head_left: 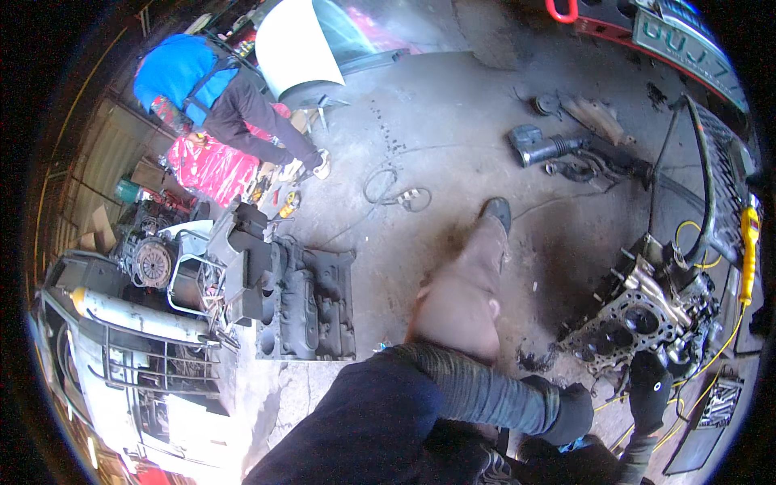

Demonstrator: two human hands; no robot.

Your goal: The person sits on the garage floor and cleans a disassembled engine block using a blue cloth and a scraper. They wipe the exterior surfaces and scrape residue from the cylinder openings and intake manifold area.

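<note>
An engine block (622, 327) with open round cylinder bores sits on the floor at the right. My right hand (649, 392), in a dark glove, is at its near edge and looks closed. A small pale ring shows on that hand, and I cannot tell whether it belongs to the glove or to a held thing. To its left, my left hand (572, 414), also dark-gloved, is curled in front of me, apart from the block. A bit of light blue material (574, 445) shows under it. What either hand holds is hidden.
Another engine block (311, 303) stands left of my leg. An open tool case (721, 404) lies at the lower right, near a yellow corded work lamp (749, 255). Black hose parts (558, 148) lie ahead. A person in blue (182, 73) bends over a red panel.
</note>
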